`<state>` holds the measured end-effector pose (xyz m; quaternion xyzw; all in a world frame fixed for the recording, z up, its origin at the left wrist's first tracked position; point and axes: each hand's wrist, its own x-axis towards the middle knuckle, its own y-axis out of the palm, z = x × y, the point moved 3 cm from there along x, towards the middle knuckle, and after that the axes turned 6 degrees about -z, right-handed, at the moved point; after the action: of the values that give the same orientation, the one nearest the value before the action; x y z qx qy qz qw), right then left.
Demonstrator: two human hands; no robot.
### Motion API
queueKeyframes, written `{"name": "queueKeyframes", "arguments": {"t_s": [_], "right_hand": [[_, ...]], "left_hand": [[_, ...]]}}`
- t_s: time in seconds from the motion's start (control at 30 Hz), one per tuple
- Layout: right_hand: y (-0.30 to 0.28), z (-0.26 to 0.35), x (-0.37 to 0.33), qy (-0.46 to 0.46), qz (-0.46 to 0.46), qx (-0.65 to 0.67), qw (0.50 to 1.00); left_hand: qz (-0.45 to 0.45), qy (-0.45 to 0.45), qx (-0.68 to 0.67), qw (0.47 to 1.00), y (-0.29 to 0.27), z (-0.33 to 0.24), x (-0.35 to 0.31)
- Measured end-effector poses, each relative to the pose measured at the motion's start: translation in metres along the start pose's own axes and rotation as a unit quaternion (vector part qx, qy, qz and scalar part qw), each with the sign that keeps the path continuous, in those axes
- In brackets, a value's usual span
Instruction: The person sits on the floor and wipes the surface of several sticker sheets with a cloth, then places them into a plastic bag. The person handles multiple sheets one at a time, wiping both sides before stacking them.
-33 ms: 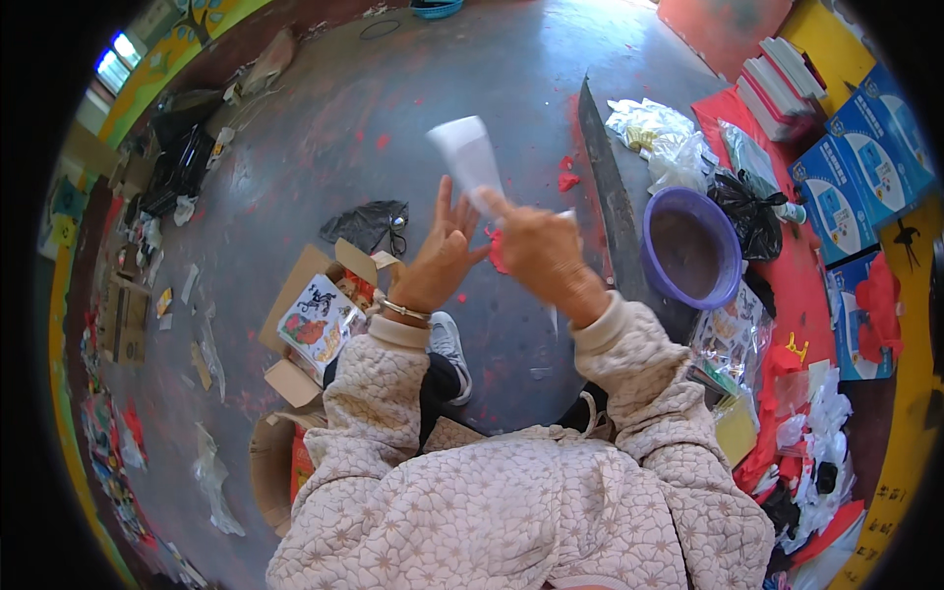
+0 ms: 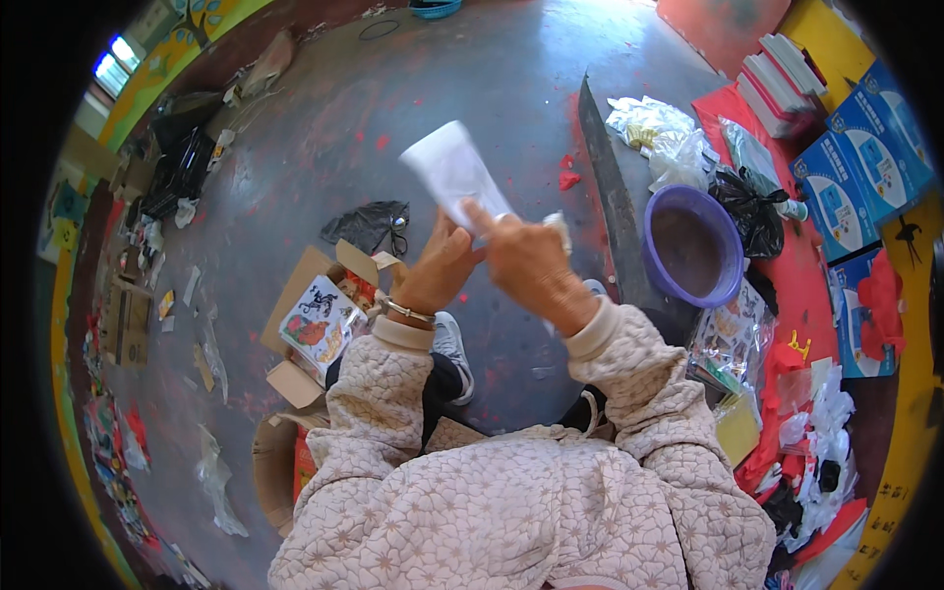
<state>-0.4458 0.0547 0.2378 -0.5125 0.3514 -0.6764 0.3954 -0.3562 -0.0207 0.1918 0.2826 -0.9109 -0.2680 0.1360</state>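
**Two hands raise a white sheet above the floor**

The person sits low, both arms in a quilted pale jacket. The left hand point(image 2: 444, 267) and the right hand point(image 2: 531, 261) meet in front of the chest, and both have their grip closed on the lower end of a white folded sheet point(image 2: 450, 172), which stands up tilted to the left, above the grey floor point(image 2: 324, 147). Below the left wrist lies an open cardboard box point(image 2: 320, 320) with a colourful printed pack. At the right, on a dark surface point(image 2: 610, 206), stands a purple bowl point(image 2: 693, 246); blue boxes point(image 2: 865, 167) lie further right.
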Motion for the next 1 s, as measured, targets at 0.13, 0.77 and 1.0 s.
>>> {"name": "queueKeyframes", "arguments": {"t_s": [0.13,0.77,1.0], "right_hand": [[0.026,0.023,-0.009,-0.04,-0.034,0.03,0.998],[-0.013,-0.024,0.008,0.03,-0.296,0.338,0.893],[0.019,-0.102,0.012,0.225,-0.258,0.18,0.922]], "left_hand": [[-0.13,-0.001,0.166,0.978,-0.012,-0.009,-0.005],[-0.054,-0.151,-0.178,0.971,-0.022,0.009,0.001],[-0.023,-0.099,-0.22,0.97,-0.021,-0.01,-0.009]]}}
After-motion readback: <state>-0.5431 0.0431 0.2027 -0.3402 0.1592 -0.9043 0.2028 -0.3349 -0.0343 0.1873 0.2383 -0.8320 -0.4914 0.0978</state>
